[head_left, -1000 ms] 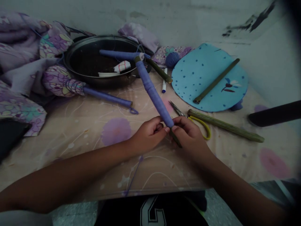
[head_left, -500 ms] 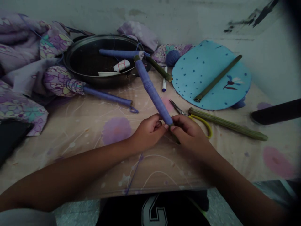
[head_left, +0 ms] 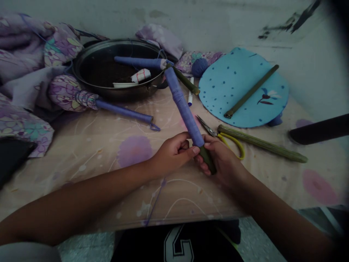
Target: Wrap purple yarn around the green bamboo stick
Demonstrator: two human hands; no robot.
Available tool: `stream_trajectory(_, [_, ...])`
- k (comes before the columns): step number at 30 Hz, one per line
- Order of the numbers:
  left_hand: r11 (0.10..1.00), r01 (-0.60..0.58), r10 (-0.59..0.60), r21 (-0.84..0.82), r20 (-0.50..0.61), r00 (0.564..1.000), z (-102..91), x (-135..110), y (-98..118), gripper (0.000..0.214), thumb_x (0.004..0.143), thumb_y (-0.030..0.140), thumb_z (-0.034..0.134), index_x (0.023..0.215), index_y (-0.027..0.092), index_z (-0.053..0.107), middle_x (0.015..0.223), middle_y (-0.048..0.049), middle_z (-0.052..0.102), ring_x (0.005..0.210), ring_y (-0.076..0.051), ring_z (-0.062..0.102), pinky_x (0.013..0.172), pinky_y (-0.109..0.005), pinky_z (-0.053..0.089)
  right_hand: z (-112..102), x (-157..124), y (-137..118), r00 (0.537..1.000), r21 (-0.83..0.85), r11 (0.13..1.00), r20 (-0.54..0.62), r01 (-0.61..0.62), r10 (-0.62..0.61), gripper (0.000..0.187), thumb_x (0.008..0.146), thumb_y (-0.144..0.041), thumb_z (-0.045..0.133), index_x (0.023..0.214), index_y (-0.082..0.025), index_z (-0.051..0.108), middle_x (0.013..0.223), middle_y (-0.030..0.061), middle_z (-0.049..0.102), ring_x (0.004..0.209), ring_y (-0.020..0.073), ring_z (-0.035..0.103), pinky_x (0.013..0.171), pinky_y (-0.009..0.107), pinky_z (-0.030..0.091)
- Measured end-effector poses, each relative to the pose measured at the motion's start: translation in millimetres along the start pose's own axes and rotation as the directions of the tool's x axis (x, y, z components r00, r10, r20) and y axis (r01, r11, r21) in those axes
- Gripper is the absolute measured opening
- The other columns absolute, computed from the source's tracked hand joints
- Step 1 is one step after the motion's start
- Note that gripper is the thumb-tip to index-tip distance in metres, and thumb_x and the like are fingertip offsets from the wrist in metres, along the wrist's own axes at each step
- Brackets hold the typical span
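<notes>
A green stick (head_left: pixel 184 111), wound with purple yarn along most of its length, slants up and away over the table. Its bare green end points toward me. My left hand (head_left: pixel 177 151) is closed, thumb and fingers pinching the stick where the winding stops. Around the same spot my right hand (head_left: pixel 222 156) is closed too, with fingers under the bare end and the thumb on top. A strand of purple yarn (head_left: pixel 155 202) trails below my left forearm to the table's front edge. Scissors (head_left: pixel 231 140) with yellow handles lie just beyond my right hand.
Beyond lie a black pan (head_left: pixel 92 82), a yarn-wrapped stick (head_left: pixel 139 62), a cloth-headed stick (head_left: pixel 122 111), a marker (head_left: pixel 190 96) and a yarn ball (head_left: pixel 200 67). At right are a blue round mat (head_left: pixel 218 87) with a stick (head_left: pixel 252 91), another green stick (head_left: pixel 264 144) and a black bar (head_left: pixel 321 129).
The wrapped stick has shifted slightly right in my hands, and more of its bare green end shows. My right fingers now reach beneath that end.
</notes>
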State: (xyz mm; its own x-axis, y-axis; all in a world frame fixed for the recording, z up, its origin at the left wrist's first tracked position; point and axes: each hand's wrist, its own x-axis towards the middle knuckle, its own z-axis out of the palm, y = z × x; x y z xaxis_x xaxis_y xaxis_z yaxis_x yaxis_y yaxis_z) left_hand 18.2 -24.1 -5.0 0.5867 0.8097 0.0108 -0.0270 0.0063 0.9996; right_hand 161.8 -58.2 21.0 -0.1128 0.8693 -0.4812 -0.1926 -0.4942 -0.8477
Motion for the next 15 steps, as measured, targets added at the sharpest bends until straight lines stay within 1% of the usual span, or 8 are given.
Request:
stream_trajectory(2, [0.999, 0.012, -0.012, -0.033, -0.016, 1.000, -0.7, 0.5, 0.1, 0.033, 0.079, 0.035, 0.060, 0.104, 0.014, 0.055, 0.058, 0.0052, 0.045, 0.050, -0.007, 0.042, 0.047, -0.020, 0.032, -0.3, 0.2, 1.4, 0.998, -0.067, 0.996, -0.010, 0.057, -0.058, 0.010, 0.072, -0.027, 0.044, 0.079, -0.021, 0.047, 0.052, -0.0047, 0.048, 0.038, 0.0103, 0.042, 0.034, 0.021, 0.031])
stream_trajectory(4, [0.999, 0.012, -0.014, -0.041, -0.056, 0.998, -1.0, 1.4, 0.1, 0.031, 0.079, 0.033, 0.061, 0.102, 0.014, 0.055, 0.056, 0.0071, 0.038, 0.048, -0.006, 0.035, 0.045, -0.019, 0.027, -2.3, -0.1, 4.3, 0.977, -0.243, 0.952, -0.061, 0.185, -0.205, 0.010, 0.078, -0.029, 0.047, 0.085, -0.021, 0.049, 0.060, -0.0030, 0.053, 0.047, 0.0121, 0.049, 0.042, 0.023, 0.039])
stream_trajectory(7, [1.000, -0.002, 0.003, 0.007, -0.110, 0.994, -0.9, 2.6, 0.3, 0.027, 0.079, 0.032, 0.060, 0.098, 0.014, 0.054, 0.055, 0.0083, 0.030, 0.047, -0.006, 0.029, 0.044, -0.019, 0.022, -6.4, -1.0, 8.3, 0.882, -0.508, 0.784, -0.094, 0.356, -0.462, 0.014, 0.083, -0.029, 0.049, 0.094, -0.022, 0.052, 0.078, 0.0017, 0.059, 0.066, 0.0149, 0.055, 0.057, 0.027, 0.044])
stream_trajectory(9, [0.999, -0.004, 0.008, 0.038, -0.118, 0.993, -0.6, 2.8, 0.5, 0.025, 0.079, 0.032, 0.060, 0.095, 0.014, 0.055, 0.055, 0.0082, 0.028, 0.048, -0.006, 0.027, 0.044, -0.020, 0.020, -8.2, -1.9, 9.0, 0.835, -0.604, 0.690, -0.070, 0.400, -0.545, 0.013, 0.082, -0.026, 0.051, 0.094, -0.022, 0.054, 0.084, 0.0033, 0.060, 0.072, 0.0158, 0.055, 0.061, 0.028, 0.043])
stream_trajectory(10, [0.999, -0.002, 0.007, 0.041, -0.114, 0.993, -0.5, 2.7, 0.6, 0.024, 0.079, 0.032, 0.061, 0.094, 0.014, 0.055, 0.055, 0.0081, 0.028, 0.048, -0.006, 0.027, 0.044, -0.020, 0.020, -8.5, -2.4, 8.7, 0.831, -0.620, 0.674, -0.062, 0.402, -0.553, 0.012, 0.081, -0.025, 0.052, 0.092, -0.021, 0.054, 0.082, 0.0031, 0.060, 0.071, 0.0156, 0.054, 0.061, 0.028, 0.042])
stream_trajectory(11, [0.999, -0.001, 0.005, 0.037, -0.104, 0.995, -0.5, 2.4, 0.6, 0.025, 0.078, 0.033, 0.061, 0.094, 0.014, 0.056, 0.055, 0.0080, 0.027, 0.048, -0.006, 0.027, 0.044, -0.020, 0.020, -8.4, -2.8, 8.2, 0.840, -0.612, 0.686, -0.062, 0.394, -0.538, 0.009, 0.080, -0.024, 0.052, 0.089, -0.021, 0.055, 0.078, 0.0023, 0.059, 0.067, 0.0150, 0.053, 0.059, 0.028, 0.041])
stream_trajectory(12, [1.000, 0.003, 0.000, 0.029, -0.088, 0.996, -0.7, 2.1, 0.6, 0.025, 0.078, 0.034, 0.062, 0.093, 0.014, 0.056, 0.055, 0.0078, 0.028, 0.048, -0.006, 0.028, 0.044, -0.020, 0.020, -8.0, -3.3, 7.5, 0.859, -0.576, 0.724, -0.071, 0.379, -0.506, 0.007, 0.080, -0.024, 0.052, 0.085, -0.021, 0.054, 0.072, 0.0012, 0.058, 0.062, 0.0140, 0.051, 0.055, 0.027, 0.040])
stream_trajectory(15, [1.000, 0.006, -0.007, -0.009, -0.036, 0.999, -1.5, 1.1, 0.6, 0.028, 0.077, 0.037, 0.062, 0.095, 0.015, 0.058, 0.056, 0.0064, 0.035, 0.049, -0.007, 0.032, 0.045, -0.021, 0.023, -5.7, -3.2, 5.9, 0.943, -0.328, 0.904, -0.091, 0.274, -0.319, 0.006, 0.078, -0.025, 0.049, 0.074, -0.021, 0.050, 0.056, -0.0028, 0.051, 0.045, 0.0106, 0.042, 0.042, 0.024, 0.031])
